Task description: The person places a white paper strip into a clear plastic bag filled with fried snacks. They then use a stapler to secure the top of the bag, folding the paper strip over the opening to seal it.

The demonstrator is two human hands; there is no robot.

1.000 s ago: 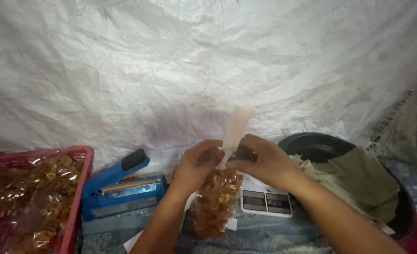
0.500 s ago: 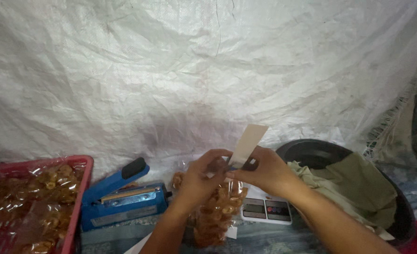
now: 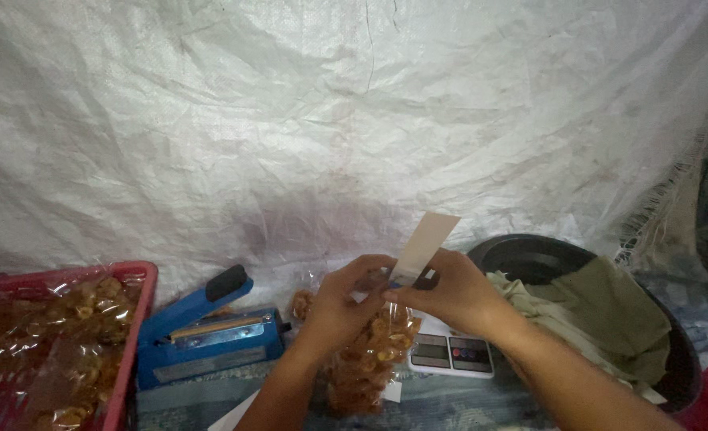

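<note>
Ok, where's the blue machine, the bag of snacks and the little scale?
Blue sealer machine [image 3: 210,343], head view, on its blue body.
Bag of snacks [image 3: 366,359], head view, on the clear bag's middle.
Little scale [image 3: 452,353], head view, on its front panel.

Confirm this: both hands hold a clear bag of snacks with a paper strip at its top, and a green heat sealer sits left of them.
Not quite. The head view shows the heat sealer is blue, not green. The rest stands: left hand and right hand hold the clear bag of snacks with the paper strip at top.
</note>
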